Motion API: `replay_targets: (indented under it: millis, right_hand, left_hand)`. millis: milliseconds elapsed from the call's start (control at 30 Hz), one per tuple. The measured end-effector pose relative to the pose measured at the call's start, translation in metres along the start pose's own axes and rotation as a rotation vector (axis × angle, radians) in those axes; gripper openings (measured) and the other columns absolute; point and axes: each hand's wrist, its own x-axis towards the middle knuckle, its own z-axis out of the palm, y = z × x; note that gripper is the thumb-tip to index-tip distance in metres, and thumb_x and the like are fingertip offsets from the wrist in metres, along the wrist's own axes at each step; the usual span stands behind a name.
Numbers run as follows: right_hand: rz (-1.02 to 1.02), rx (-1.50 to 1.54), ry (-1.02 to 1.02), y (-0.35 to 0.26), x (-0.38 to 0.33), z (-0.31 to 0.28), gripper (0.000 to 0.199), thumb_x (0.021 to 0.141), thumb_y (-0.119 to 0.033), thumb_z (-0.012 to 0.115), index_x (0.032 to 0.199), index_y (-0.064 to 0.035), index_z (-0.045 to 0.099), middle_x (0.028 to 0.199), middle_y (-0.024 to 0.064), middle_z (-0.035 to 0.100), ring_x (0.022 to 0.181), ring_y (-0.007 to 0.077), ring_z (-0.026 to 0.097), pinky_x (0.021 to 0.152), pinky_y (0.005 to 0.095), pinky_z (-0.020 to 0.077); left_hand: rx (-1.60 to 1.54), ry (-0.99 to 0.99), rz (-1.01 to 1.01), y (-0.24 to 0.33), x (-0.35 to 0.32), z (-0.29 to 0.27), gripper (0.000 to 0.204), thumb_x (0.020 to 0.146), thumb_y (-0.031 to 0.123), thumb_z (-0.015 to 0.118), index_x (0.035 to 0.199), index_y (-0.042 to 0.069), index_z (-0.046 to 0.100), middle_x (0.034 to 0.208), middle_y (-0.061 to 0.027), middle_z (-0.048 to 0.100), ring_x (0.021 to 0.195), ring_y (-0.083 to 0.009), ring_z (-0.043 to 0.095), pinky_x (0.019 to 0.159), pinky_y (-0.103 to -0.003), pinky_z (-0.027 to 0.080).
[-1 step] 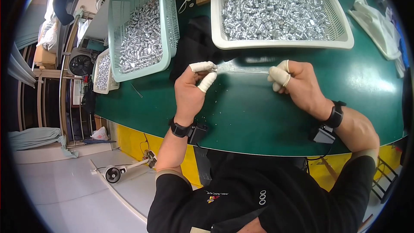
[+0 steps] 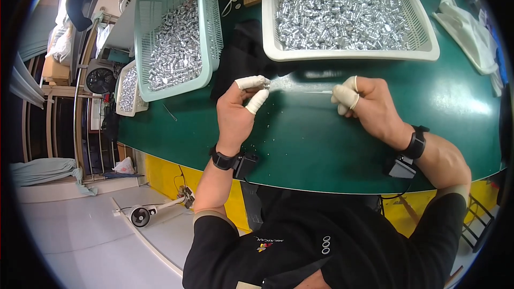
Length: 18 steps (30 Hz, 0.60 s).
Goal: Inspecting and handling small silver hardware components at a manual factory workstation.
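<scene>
Left hand (image 2: 238, 112) pinches a small metal piece (image 2: 266, 84); right hand (image 2: 369, 104) grips a thin tool (image 2: 316, 91) lying crosswise, tip toward it.

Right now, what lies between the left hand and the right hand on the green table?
In the head view, a thin pale rod spans from the left hand to the right hand; beneath it, only bare green table.

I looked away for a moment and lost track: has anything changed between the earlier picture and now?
Nothing visibly changed. The left hand pinches a small silver metal part between white-capped fingertips, the right hand grips a thin silver rod pointed at it, and the white plastic basket and pale green plastic basket of silver parts sit where they were.
</scene>
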Motion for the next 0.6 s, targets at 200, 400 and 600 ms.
replay_targets:
  millis: [200,400,600]
  right_hand:
    - [-0.055,-0.151,-0.099,0.012,-0.004,0.005,0.027,0.097,-0.019,0.066,0.081,0.0024,0.068,0.071,0.0035,0.067,0.065,0.0068,0.058,0.060,0.0231,0.0467]
    - [-0.041,-0.126,-0.108,0.012,-0.005,0.005,0.026,0.096,-0.018,0.067,0.082,0.0034,0.069,0.071,0.0039,0.067,0.065,0.0068,0.057,0.060,0.0239,0.0471]
    - [-0.060,-0.110,-0.143,0.017,-0.009,0.011,0.027,0.095,-0.020,0.068,0.083,0.0042,0.068,0.068,0.0036,0.063,0.063,0.0069,0.053,0.058,0.0259,0.0457]
  left_hand:
    - [0.445,-0.088,0.290,0.004,0.011,0.000,0.023,0.081,-0.002,0.075,0.103,0.002,0.071,0.100,-0.0105,0.071,0.090,-0.0232,0.068,0.081,-0.032,0.053]
    - [0.648,-0.109,0.336,0.007,0.012,0.000,0.024,0.079,-0.001,0.076,0.103,0.003,0.072,0.095,-0.0118,0.069,0.088,-0.0268,0.067,0.078,-0.033,0.053]
    - [0.376,-0.114,0.088,0.046,0.015,0.004,0.018,0.085,-0.002,0.073,0.103,-0.001,0.069,0.096,-0.0073,0.070,0.084,-0.0151,0.066,0.078,-0.028,0.053]
